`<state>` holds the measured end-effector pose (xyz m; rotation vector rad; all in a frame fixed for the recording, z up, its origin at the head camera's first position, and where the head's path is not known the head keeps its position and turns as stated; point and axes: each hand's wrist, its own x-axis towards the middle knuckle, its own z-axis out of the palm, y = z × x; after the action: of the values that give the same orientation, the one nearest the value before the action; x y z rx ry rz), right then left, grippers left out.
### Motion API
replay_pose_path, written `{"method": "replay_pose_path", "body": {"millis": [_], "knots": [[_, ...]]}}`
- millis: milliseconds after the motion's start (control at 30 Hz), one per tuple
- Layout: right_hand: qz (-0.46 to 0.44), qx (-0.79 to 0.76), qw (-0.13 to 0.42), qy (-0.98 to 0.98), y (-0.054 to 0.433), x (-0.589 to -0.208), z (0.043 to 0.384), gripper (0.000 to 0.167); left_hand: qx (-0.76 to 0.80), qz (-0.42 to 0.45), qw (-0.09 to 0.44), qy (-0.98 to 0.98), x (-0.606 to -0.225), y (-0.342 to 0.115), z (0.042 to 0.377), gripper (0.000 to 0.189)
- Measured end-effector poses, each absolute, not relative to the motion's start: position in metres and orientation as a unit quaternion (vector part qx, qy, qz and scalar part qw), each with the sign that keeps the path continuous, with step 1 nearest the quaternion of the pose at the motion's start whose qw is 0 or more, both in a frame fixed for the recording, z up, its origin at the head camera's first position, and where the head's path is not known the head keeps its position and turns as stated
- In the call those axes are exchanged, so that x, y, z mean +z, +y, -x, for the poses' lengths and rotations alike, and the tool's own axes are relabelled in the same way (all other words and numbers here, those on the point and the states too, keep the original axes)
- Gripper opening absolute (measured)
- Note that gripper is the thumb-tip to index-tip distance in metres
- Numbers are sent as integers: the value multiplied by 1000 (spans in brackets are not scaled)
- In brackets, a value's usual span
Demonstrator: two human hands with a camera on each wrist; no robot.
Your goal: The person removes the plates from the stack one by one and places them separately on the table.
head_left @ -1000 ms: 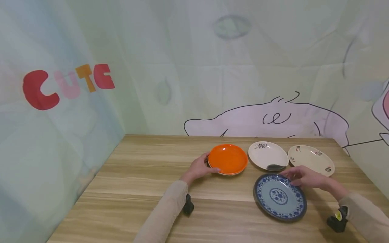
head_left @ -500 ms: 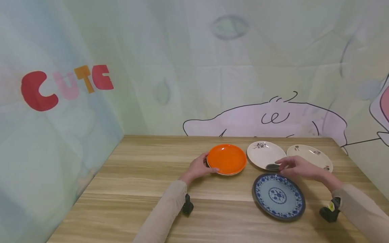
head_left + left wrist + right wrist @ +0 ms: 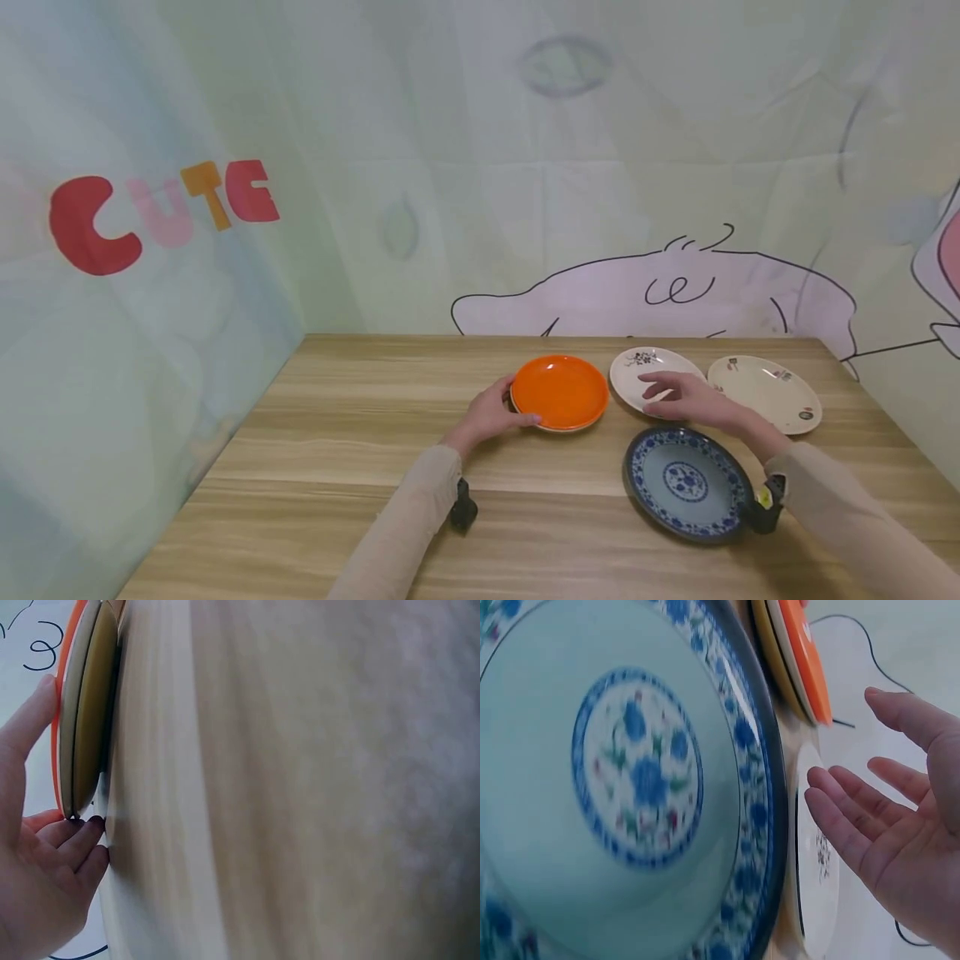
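Note:
An orange plate (image 3: pixel 562 392) tops a stack at the table's middle. Below it, a cream plate (image 3: pixel 76 712) and a yellow plate (image 3: pixel 94 712) show their edges in the left wrist view. My left hand (image 3: pixel 491 412) holds the stack's left edge between thumb and fingers. Over a white plate (image 3: pixel 633 377) with a dark floral print hovers my right hand (image 3: pixel 693 400), fingers loosely extended and holding nothing. In the right wrist view that hand is apart from the white plate. Nearer me lies a blue-patterned plate (image 3: pixel 686 483), partly behind the right wrist camera.
A cream oval plate (image 3: pixel 765 392) with small prints lies at the back right, beside the white plate. The wooden table (image 3: pixel 337 433) meets a printed cloth backdrop (image 3: pixel 412 167) behind and at the left. Black cameras are strapped to both wrists.
My right hand has left the blue-patterned plate's far rim and moved left and away from me, over the white plate. The left hand stays at the orange plate.

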<state>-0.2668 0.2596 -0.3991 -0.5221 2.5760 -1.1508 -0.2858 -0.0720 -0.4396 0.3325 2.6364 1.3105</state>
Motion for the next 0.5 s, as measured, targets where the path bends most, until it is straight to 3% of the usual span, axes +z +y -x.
{"method": "replay_pose_path", "body": {"millis": [267,500], "knots": [[190,-434,115,873,234,-409,275,60,436,-107,90,889,-440,-71,285,91],[164,-464,130,861,214,-416,278,67,433,-107,92,890,-439,-71,286,91]]}}
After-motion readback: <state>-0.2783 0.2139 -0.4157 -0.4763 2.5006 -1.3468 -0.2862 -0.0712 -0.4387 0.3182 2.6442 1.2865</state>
